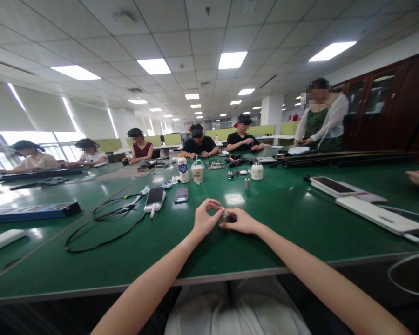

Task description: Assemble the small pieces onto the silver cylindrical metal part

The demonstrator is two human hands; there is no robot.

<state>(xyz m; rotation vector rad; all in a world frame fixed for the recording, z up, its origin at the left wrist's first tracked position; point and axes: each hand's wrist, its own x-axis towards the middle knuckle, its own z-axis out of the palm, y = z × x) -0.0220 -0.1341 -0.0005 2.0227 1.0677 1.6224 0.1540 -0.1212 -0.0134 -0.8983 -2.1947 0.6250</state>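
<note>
Both my hands meet on the green table [272, 232] in front of me. My left hand [204, 218] pinches a small grey metal part [224, 216] with thumb and forefinger. My right hand [240, 222] rests on the table and grips the same part from the right, fingers curled round it. The part is too small to name further. A dark phone [181, 194] lies just beyond my hands. A white phone on a power bank [155, 198] lies to its left.
A black cable [104, 228] loops at left. A bottle [183, 168], a cup [197, 172], a white jar [257, 171] and a small metal cylinder [247, 183] stand farther back. White power strips [380, 216] lie at right. Several people sit along the far side.
</note>
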